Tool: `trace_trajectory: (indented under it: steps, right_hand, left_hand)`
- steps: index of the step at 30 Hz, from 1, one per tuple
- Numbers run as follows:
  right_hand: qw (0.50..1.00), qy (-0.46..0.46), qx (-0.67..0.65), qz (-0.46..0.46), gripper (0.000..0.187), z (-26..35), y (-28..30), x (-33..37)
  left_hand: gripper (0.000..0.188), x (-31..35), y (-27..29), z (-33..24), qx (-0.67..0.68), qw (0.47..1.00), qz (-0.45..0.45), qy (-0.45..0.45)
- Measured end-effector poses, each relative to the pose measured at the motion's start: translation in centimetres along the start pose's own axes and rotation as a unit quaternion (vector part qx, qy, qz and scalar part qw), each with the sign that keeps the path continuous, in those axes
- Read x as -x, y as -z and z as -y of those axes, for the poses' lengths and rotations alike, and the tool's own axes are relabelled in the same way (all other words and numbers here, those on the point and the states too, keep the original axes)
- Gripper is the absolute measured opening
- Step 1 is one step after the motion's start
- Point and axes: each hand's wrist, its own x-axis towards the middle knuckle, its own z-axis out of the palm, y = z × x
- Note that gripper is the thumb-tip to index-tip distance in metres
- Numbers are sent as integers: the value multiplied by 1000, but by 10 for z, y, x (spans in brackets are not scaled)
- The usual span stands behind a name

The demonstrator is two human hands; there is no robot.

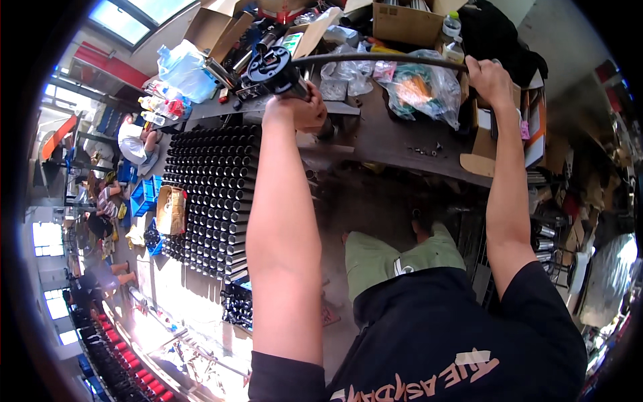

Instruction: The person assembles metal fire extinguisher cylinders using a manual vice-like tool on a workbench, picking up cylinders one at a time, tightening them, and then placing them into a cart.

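Note:
My left hand is wrapped round the side of a black cylindrical part at the far edge of the bench. Its round top face has cut-outs and a small reddish piece inside. From beside this part a long, dark rod runs to the right over the bench. The rod's far right end is in the closed fingers of my right hand. How the rod joins the black part cannot be made out. Both arms are stretched forward.
Clear plastic bags, cardboard boxes and bottles crowd the dark workbench. A big stack of black tubes stands to the left, near blue crates. Other people are at the far left.

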Motion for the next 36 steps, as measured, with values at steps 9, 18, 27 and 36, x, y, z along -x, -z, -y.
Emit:
trace_trajectory:
  steps: [9, 18, 27, 36]
  right_hand:
    - [999, 7, -5, -38, 65, -12, 3, 24]
    - [993, -19, -52, 109, 55, -2, 1, -23]
    - [924, -94, -295, 222, 55, -224, -159, 178]
    - [841, -223, -221, 441, 87, -100, -180, 273]
  left_hand:
    - [90, -8, 1, -1, 11, 999, 5, 42]
    - [50, -20, -1, -25, -106, 984, 146, -1]
    - [60, -19, 177, 36, -375, 738, 525, -198]
    - [75, 12, 175, 98, -326, 505, 750, -277]
